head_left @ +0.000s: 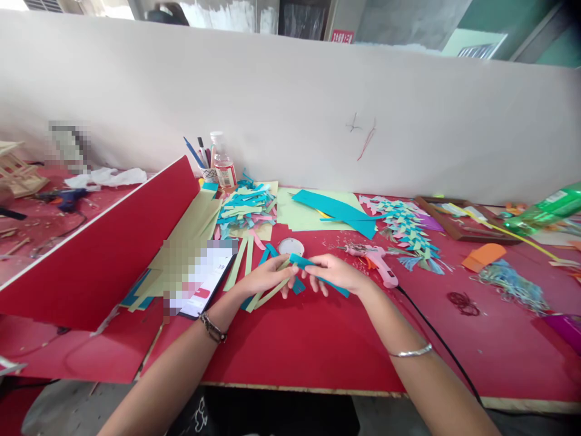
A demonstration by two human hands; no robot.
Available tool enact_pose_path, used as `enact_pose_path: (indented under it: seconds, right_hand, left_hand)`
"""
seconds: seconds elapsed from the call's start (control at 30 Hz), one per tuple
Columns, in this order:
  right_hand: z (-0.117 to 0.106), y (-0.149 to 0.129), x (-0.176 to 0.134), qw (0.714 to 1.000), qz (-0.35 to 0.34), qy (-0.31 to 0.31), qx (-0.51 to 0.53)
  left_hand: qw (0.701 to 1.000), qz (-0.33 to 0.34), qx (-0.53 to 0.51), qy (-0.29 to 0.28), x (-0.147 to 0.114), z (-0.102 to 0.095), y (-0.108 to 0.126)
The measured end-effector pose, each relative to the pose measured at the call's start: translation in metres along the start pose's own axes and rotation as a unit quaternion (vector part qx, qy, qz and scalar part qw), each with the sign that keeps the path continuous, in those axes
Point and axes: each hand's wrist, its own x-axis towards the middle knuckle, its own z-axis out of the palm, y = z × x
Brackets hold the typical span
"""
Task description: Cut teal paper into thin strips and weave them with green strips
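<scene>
Over the front middle of the red table, my left hand and my right hand meet at the fingertips around paper strips. A teal paper strip is pinched at my right thumb and fingers, and its long end slants out below that hand. My left fingers are closed on the strips too, with a pale green paper strip passing beneath them. Just behind my hands lies a white round lid-like disc. More pale green strips lie beside my left hand. Where the strips cross is partly hidden by my fingers.
A phone lies left, near a red divider. Behind are a paper-strip pile, a bottle and teal sheets. Rightward lie a pink glue gun with black cord, woven paper and a green bottle.
</scene>
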Motion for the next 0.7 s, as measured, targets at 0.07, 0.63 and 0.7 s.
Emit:
enact_pose_path:
  seconds: [0.07,0.63,0.7]
  right_hand:
    - [0.0,-0.002,-0.001,1.0,0.0,-0.016,-0.014]
    - [0.029,0.02,0.021,0.969,-0.096,0.174,0.146]
    - [0.029,0.02,0.021,0.966,-0.091,0.185,0.156]
  left_hand:
    - [0.999,0.009,0.026,0.024,0.001,0.0,-0.003]
    - [0.991,0.016,0.08,0.108,0.008,0.006,-0.011]
    - [0.989,0.018,0.089,0.114,0.007,0.006,-0.01]
